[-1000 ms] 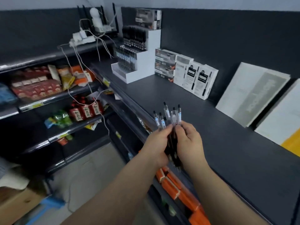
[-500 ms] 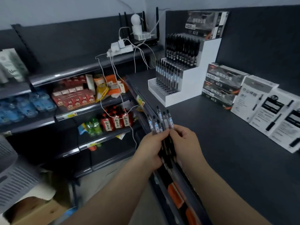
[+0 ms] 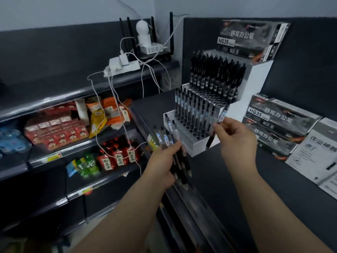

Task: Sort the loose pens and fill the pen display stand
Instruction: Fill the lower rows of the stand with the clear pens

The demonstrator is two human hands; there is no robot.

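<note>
A white stepped pen display stand [image 3: 200,143] sits on the dark shelf top. Its upper tier holds black pens [image 3: 217,73], its middle tier clear pens with blue labels [image 3: 191,106]. The lowest front rows show open holes. My left hand [image 3: 162,163] grips a bundle of several clear pens [image 3: 167,139], tips down, just left of the stand's front corner. My right hand [image 3: 235,139] pinches one single pen [image 3: 218,125], tilted, over the stand's right front edge.
Boxes of HQ35 pens [image 3: 277,121] are stacked right of the stand, another box [image 3: 251,41] on top of it. White leaflets [image 3: 317,157] lie at the right. A power strip with dangling cables [image 3: 122,66] and a router are behind left. Snack and drink shelves fill the left.
The view has closed in on the stand. My right hand pulled one pen away from the bundle and moved right and up to the stand; my left hand keeps the rest.
</note>
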